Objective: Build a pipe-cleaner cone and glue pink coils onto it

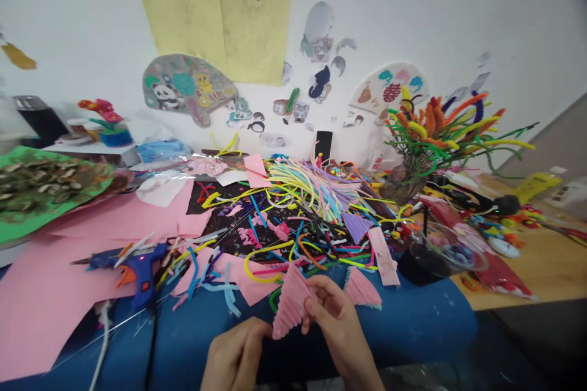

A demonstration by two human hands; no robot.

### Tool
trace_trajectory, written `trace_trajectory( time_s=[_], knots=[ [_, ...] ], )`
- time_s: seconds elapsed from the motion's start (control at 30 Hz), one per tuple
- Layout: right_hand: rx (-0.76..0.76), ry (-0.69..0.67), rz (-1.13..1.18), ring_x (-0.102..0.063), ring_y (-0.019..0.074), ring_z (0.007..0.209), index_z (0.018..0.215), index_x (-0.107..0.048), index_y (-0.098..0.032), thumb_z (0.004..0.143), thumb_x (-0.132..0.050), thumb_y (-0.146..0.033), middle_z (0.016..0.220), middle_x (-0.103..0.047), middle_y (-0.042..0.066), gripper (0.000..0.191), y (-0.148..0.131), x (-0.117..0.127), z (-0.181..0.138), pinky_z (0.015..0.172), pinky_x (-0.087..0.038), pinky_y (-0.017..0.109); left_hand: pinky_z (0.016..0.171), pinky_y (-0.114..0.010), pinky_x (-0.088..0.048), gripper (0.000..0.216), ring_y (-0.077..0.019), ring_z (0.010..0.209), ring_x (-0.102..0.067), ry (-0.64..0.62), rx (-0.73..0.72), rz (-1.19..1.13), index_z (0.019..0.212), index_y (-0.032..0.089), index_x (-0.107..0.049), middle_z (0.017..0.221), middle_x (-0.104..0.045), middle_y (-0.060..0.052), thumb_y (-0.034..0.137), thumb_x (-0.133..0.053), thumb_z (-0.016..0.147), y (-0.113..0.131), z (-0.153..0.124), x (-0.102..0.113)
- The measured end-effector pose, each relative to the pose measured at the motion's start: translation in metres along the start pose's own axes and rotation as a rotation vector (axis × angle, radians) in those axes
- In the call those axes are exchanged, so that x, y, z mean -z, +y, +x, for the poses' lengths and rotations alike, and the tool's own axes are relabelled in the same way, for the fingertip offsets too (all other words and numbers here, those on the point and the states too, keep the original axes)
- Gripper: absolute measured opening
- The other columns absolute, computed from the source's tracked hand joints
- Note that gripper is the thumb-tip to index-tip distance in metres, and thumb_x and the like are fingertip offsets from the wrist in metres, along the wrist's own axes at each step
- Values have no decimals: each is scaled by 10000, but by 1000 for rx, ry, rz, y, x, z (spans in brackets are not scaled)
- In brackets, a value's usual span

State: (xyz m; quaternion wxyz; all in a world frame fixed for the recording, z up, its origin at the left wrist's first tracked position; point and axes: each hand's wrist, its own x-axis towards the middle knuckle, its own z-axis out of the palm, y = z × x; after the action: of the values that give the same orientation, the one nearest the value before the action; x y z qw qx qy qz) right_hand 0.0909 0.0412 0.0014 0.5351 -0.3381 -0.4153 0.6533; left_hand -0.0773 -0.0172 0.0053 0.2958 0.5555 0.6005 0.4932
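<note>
A pink triangle of ridged pipe cleaners (pixel 291 305) is held up in front of me, above the front edge of the blue mat (pixel 413 324). My right hand (pixel 337 314) pinches its right side between thumb and fingers. My left hand (pixel 238 351) is closed, with its fingertips at the lower left corner of the triangle; the exact contact is partly hidden. To the right, a second pink triangle with a pale blue edge (pixel 362 287) lies on the mat. Behind it are a purple ridged triangle (pixel 356 227) and a pink strip (pixel 384 256).
A blue glue gun (pixel 145 278) with a lit red light lies left, its cord running forward. Pink sheets (pixel 50 311) spread beside it. Bundled pastel pipe cleaners (pixel 312 186) and loose scraps cover the middle. Right are a dark cup (pixel 422 259) and a vase of pipe cleaners (pixel 401 183).
</note>
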Motion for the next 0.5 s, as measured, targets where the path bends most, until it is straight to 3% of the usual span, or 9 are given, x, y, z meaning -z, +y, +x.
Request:
trace_trajectory(
  time_s=[0.1, 0.17, 0.23, 0.33, 0.5],
  knots=[
    [-18, -70, 25, -595, 98, 515, 937, -667, -197, 774, -791, -348, 694, -600, -31, 254, 1, -2, 1, 488, -524, 217, 680, -296, -441, 321, -204, 648, -586, 333, -79, 283, 809, 217, -669, 681, -605, -35, 332, -407, 953, -6, 14, 21],
    [-25, -125, 22, -600, 94, 499, 926, -664, -193, 774, -791, -339, 691, -598, -34, 246, 2, -3, 0, 480, -523, 211, 866, -419, -445, 314, -308, 905, -610, 480, -108, 607, 919, 161, -651, 920, -667, -140, 389, -435, 927, -10, 31, 41],
    [-31, -157, 15, -599, 91, 489, 912, -657, -190, 770, -792, -348, 697, -601, -33, 252, 3, -4, -1, 474, -519, 207, 865, -517, -452, 478, -405, 1030, -572, 535, 36, 891, 1112, 97, -627, 1048, -637, -225, 478, -414, 919, -12, 48, 63],
    [-57, -172, -7, -594, 88, 488, 900, -645, -186, 760, -797, -377, 711, -605, -31, 282, 3, -5, -3, 474, -515, 207, 722, -585, -484, 632, -496, 1019, -572, 534, 296, 1086, 1301, 75, -522, 1116, -597, -296, 556, -359, 924, -13, 64, 91],
    [-71, -160, -76, -589, 92, 510, 900, -646, -187, 761, -785, -416, 737, -602, -24, 301, 0, -1, -2, 494, -515, 219, 619, -556, -493, 667, -534, 971, -589, 409, 392, 1090, 1340, 18, -440, 1055, -572, -324, 530, -377, 917, -26, 68, 114]
  ],
)
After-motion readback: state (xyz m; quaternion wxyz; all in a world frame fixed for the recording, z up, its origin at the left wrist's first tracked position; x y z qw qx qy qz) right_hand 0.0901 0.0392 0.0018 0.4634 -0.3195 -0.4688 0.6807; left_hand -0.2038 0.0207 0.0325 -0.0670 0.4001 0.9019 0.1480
